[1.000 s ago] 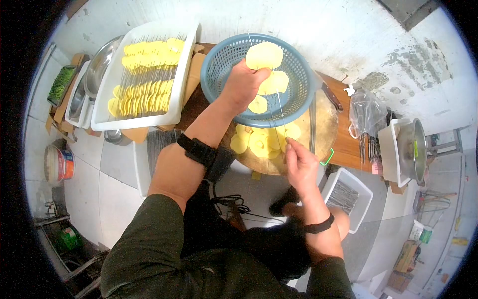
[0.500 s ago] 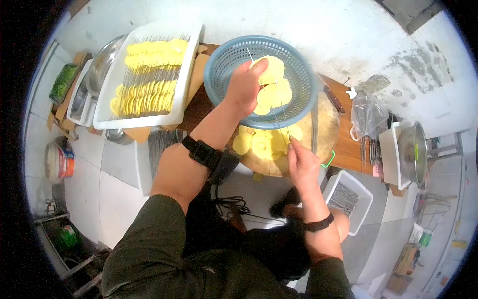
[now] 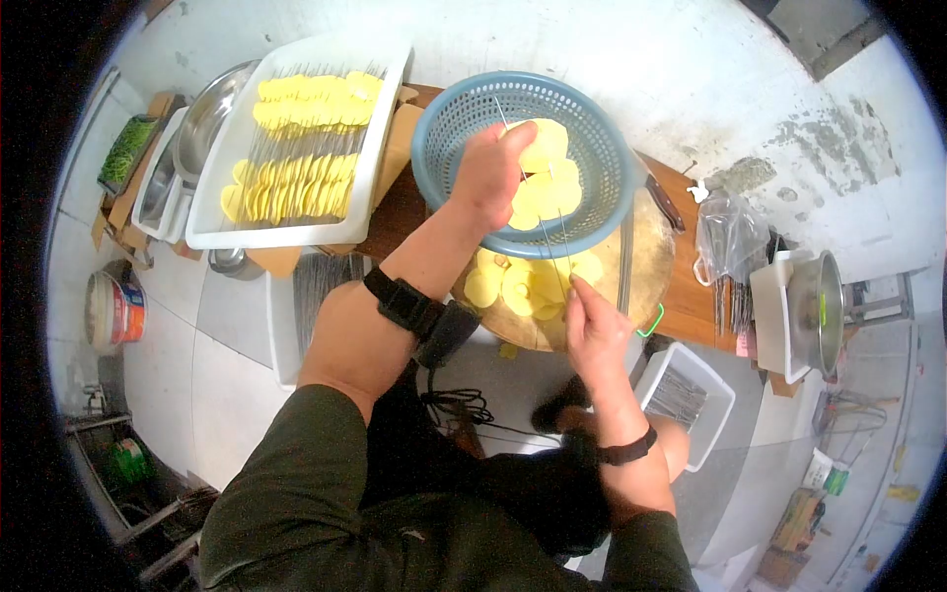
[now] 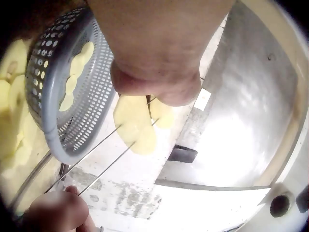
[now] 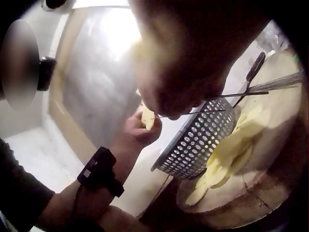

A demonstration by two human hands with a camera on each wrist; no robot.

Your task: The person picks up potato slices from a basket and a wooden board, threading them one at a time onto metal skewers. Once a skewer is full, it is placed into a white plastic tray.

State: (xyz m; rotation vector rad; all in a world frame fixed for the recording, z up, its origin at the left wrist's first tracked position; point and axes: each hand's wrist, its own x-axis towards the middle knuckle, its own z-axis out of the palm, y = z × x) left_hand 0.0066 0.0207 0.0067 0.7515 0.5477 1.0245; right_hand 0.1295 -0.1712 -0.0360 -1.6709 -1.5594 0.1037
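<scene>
In the head view, my left hand (image 3: pixel 486 180) holds thin yellow slices (image 3: pixel 545 148) threaded on two thin metal skewers, over the blue-grey colander (image 3: pixel 426 168). My right hand (image 3: pixel 598 332) pinches the skewers near their lower ends, fingertips together. From the left wrist camera, two skewers (image 4: pixel 102 166) run from the slices (image 4: pixel 134 123) beneath my left hand (image 4: pixel 157 82) to my right hand (image 4: pixel 60 210). The right wrist view has my right hand (image 5: pixel 178 82) large and dark, with my left hand (image 5: pixel 137 131) beyond at a slice (image 5: pixel 148 117).
More yellow slices (image 3: pixel 518 288) lie on the round wooden board (image 3: pixel 646 271) below the colander. A white tray (image 3: pixel 202 222) of skewered slices stands at left. A knife (image 3: pixel 664 202), a plastic bag (image 3: pixel 730 232) and a white bin of skewers (image 3: pixel 725 385) are at right.
The threaded slices have come closer together on the skewers. My left hand has moved slightly down and right, its thumb now nearer the upper slice. My right hand still pinches the lower ends.
</scene>
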